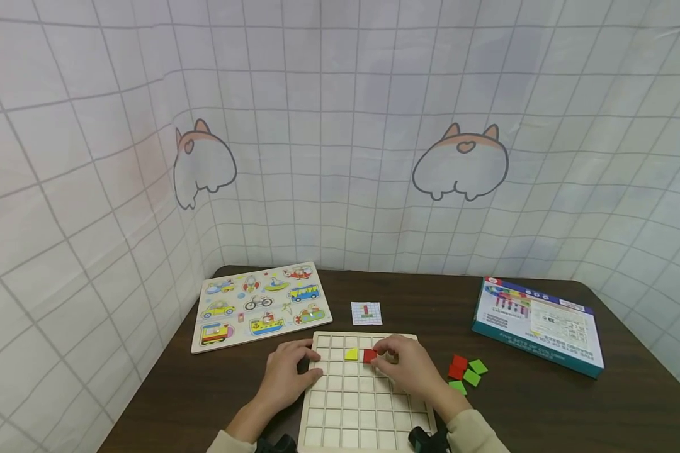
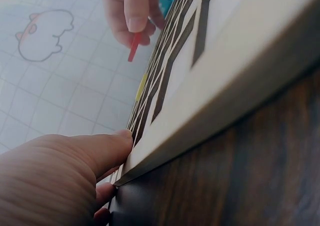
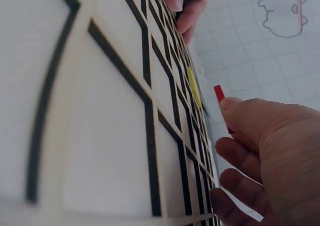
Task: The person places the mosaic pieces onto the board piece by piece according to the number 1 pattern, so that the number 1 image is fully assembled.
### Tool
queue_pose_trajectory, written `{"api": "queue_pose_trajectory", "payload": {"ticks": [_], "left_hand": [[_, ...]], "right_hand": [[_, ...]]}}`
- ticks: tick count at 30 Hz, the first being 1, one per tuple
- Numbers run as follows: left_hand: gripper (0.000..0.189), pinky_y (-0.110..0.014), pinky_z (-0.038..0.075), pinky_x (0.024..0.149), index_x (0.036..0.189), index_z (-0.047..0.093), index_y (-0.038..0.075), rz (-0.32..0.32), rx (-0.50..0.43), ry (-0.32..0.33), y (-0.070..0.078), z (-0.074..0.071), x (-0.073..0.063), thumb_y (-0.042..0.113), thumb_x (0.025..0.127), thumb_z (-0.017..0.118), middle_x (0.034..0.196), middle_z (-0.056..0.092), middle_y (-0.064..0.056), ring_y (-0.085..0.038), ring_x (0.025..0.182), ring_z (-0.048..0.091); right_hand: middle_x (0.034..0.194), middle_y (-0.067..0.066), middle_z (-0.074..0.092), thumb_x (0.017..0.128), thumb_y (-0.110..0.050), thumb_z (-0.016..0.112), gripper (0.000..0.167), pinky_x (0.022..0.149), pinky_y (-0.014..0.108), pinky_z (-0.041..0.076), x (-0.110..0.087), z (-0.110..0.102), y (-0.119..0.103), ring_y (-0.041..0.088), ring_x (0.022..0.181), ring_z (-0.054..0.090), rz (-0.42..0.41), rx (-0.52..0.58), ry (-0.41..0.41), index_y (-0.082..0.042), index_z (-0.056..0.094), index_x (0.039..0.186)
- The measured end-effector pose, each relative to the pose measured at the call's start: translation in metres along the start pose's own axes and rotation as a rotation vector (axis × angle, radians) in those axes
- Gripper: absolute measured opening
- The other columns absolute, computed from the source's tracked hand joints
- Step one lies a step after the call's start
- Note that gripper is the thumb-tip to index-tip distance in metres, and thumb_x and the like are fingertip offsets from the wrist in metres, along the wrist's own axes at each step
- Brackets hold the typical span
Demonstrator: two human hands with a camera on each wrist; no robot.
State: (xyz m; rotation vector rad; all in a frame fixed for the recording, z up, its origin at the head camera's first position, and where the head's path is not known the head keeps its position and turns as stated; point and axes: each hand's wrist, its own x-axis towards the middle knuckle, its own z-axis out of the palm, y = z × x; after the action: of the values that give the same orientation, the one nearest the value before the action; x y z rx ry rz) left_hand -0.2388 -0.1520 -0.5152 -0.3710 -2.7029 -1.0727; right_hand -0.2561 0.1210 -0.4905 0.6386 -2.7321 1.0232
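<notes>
A pale wooden grid board [image 1: 348, 418] lies on the dark table before me. At its left edge, my left hand [image 1: 286, 372] rests with thumb and index fingertips on the rim. My right hand [image 1: 410, 366] pinches a red square tile [image 1: 369, 356] between thumb and fingers over the board's upper part. Both wrist views show this tile tilted on edge, raised above the grid. A yellow tile [image 1: 351, 354] sits in a cell just left of it. Beyond the board lies a small card [image 1: 366, 313] with a grid and a red and green pattern.
Loose red tiles [image 1: 458, 367] and several green tiles [image 1: 472, 377] lie right of the board. A flat box [image 1: 538, 327] stands farther right. At the back left is a picture puzzle board [image 1: 260, 306]. A white gridded curtain [image 1: 340, 157] surrounds the table's back and sides.
</notes>
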Motion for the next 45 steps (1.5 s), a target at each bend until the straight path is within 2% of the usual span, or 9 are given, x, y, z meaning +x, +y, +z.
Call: {"api": "queue_pose_trajectory", "payload": {"ticks": [6, 13, 26, 31, 45], "left_hand": [[0.016, -0.06, 0.029, 0.1, 0.097, 0.072, 0.021, 0.006, 0.01, 0.0, -0.001, 0.001, -0.001, 0.025, 0.082, 0.078, 0.133, 0.06, -0.007, -0.032, 0.128, 0.046], [0.016, -0.061, 0.028, 0.1, 0.098, 0.072, 0.02, 0.006, -0.009, -0.008, -0.001, 0.0, -0.002, 0.023, 0.083, 0.077, 0.133, 0.06, -0.008, -0.033, 0.128, 0.045], [0.016, -0.062, 0.028, 0.1, 0.097, 0.072, 0.021, 0.009, -0.008, 0.003, 0.001, -0.002, -0.002, 0.024, 0.083, 0.078, 0.133, 0.06, -0.008, -0.033, 0.128, 0.045], [0.016, -0.061, 0.028, 0.1, 0.097, 0.072, 0.021, 0.005, -0.002, 0.006, 0.003, -0.002, -0.001, 0.023, 0.082, 0.078, 0.133, 0.06, -0.007, -0.033, 0.128, 0.045], [0.017, -0.06, 0.029, 0.1, 0.098, 0.072, 0.022, 0.003, 0.013, 0.001, 0.002, -0.001, 0.0, 0.025, 0.082, 0.078, 0.133, 0.06, -0.006, -0.031, 0.128, 0.046]], "right_hand": [[0.098, -0.014, 0.063, 0.085, -0.028, 0.076, 0.013, 0.075, 0.029, 0.05, 0.003, 0.01, 0.001, 0.006, 0.084, 0.057, 0.008, -0.055, 0.003, -0.023, 0.073, 0.097], [0.102, -0.013, 0.063, 0.085, -0.025, 0.076, 0.014, 0.082, 0.032, 0.052, 0.003, 0.017, 0.007, 0.008, 0.094, 0.06, 0.022, 0.0, 0.054, -0.021, 0.074, 0.098], [0.099, -0.015, 0.062, 0.083, -0.024, 0.079, 0.019, 0.079, 0.031, 0.051, 0.0, 0.019, 0.008, 0.006, 0.09, 0.058, 0.045, 0.049, 0.119, -0.021, 0.074, 0.101], [0.097, -0.015, 0.061, 0.083, -0.024, 0.079, 0.017, 0.076, 0.029, 0.05, 0.001, 0.02, 0.008, 0.005, 0.087, 0.055, 0.048, 0.027, 0.11, -0.022, 0.073, 0.099], [0.095, -0.016, 0.061, 0.083, -0.025, 0.079, 0.018, 0.078, 0.03, 0.05, 0.003, 0.023, 0.008, 0.006, 0.089, 0.057, 0.061, -0.007, 0.114, -0.02, 0.075, 0.099]]}}
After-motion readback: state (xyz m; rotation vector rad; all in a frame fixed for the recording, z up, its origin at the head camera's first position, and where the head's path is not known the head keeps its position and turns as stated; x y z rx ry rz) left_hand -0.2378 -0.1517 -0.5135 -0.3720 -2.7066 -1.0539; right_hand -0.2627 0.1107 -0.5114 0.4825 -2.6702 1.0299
